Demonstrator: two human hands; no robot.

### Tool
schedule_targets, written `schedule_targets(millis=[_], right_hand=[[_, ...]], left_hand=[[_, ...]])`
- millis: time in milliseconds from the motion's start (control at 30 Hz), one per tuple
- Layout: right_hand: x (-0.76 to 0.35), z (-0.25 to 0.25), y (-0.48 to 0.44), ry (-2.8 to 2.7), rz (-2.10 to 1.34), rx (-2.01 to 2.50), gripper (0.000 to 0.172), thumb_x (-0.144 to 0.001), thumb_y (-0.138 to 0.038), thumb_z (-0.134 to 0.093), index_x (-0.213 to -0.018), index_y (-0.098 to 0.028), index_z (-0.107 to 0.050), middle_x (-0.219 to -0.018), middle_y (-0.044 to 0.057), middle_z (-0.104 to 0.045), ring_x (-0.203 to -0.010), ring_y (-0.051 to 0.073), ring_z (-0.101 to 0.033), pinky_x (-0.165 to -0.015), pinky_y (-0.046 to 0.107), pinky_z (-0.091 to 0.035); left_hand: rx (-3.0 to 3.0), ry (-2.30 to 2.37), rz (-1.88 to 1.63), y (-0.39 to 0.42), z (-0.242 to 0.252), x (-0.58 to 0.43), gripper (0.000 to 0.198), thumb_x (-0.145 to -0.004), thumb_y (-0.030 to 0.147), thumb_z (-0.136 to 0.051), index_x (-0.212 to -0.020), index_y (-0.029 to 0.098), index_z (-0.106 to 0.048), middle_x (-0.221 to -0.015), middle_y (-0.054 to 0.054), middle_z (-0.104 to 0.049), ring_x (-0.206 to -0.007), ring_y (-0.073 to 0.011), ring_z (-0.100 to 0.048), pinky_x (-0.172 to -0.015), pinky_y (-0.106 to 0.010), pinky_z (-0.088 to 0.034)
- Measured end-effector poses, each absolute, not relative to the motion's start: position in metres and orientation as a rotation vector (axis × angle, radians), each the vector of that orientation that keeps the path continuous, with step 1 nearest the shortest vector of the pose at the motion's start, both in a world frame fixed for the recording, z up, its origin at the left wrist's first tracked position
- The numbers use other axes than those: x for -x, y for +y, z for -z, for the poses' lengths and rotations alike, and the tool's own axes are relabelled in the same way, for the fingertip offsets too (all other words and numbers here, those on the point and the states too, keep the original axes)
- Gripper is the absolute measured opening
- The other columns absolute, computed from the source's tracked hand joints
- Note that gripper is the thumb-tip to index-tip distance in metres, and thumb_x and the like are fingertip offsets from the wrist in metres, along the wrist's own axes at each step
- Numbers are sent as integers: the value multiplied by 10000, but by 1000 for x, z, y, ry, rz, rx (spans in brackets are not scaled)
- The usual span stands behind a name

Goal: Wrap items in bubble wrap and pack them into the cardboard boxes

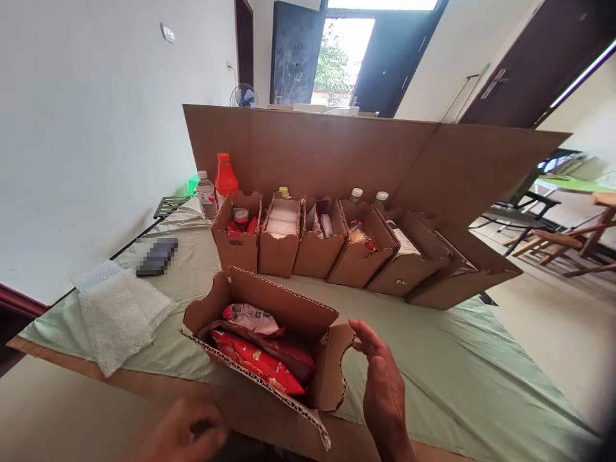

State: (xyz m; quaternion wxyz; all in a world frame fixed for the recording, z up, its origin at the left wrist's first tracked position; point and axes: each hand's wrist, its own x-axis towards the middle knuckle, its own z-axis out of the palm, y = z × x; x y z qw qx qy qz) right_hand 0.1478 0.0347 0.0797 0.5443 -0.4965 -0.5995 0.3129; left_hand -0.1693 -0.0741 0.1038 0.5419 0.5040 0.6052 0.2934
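An open cardboard box (332,385) stands at the front edge of the table. Inside it lie a red glossy snack packet (255,362) and a pink-and-white packet (253,319), with a darker red packet (293,355) between them. My right hand (382,385) is upright at the box's right end, fingers extended and holding nothing; its fingertips are close to the box edge, and I cannot tell whether they touch. Low in front of the box is my left hand (183,430), smeared by motion with its fingers seemingly curled; what it holds, if anything, is unclear.
Several filled cardboard boxes (279,256) stand in a row behind, backed by a tall cardboard panel (337,151). A water bottle (206,196) and an orange bottle (225,174) are at the back left. Bubble wrap (120,314) and a pixelated dark object (158,256) lie left.
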Motion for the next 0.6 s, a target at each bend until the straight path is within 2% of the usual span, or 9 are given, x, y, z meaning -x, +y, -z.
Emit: schedule_targets(millis=[100,167,267,333,433,500,600], right_hand=[[-150,-51,3,-1429,-850,1298,545,-1012,-577,-370,-1409,-258,-564,-1401,116,-623,-1097,291,-663,-929,452,-539],[-138,-37,-18,-1449,-899,1333,569,-1019,-580,-343,-1476,-276,-496,-1486,104,-556,-1208,303,-625,-981,455,-532],[-116,-27,-36,-1494,-880,1317,584,-1033,-567,-313,-1550,-302,-380,-1601,67,-420,-1424,309,-454,-1104,464,-462],[-108,-25,-36,-1513,-843,1298,581,-1038,-557,-312,-1563,-312,-347,-1621,52,-389,-1483,306,-368,-1140,473,-432],[-106,-20,-31,-1508,-817,1304,591,-1037,-561,-321,-1570,-306,-335,-1599,65,-425,-1484,319,-366,-1113,481,-464],[-108,-14,-29,-1501,-808,1310,592,-1036,-556,-330,-1572,-303,-339,-1574,69,-460,-1467,322,-395,-1088,470,-493],[-108,-4,-31,-1495,-774,1303,544,-1053,-491,-325,-1563,-306,-364,-1563,54,-477,-1444,305,-436,-1097,453,-492]], left_hand=[[-1080,1677,-907,-63,-98,200,394,-620,638,-746,-875,339,-778,-1013,-88,-772,-1043,-361,-693,-919,-457,-572],[-1020,1710,-1010,-55,-88,209,509,-602,642,-773,-982,304,-742,-1126,-111,-741,-1142,-372,-658,-949,-448,-567],[-991,1791,-1049,-46,-74,212,622,-618,645,-770,-1112,281,-668,-1091,-122,-724,-1137,-364,-659,-909,-434,-583],[-965,1875,-1078,-42,-70,213,710,-593,662,-772,-1166,268,-627,-1081,-131,-714,-1128,-369,-662,-872,-428,-594],[-936,1855,-1139,-34,-72,213,812,-573,674,-779,-1253,280,-575,-1276,-150,-657,-1211,-379,-627,-859,-411,-606],[-970,1754,-1137,-26,-76,211,814,-584,666,-789,-1270,281,-577,-1353,-146,-624,-1239,-377,-610,-874,-401,-606],[-1076,1617,-1090,-15,-76,205,743,-629,618,-806,-1242,241,-620,-1264,-140,-680,-1185,-368,-638,-879,-398,-604]])
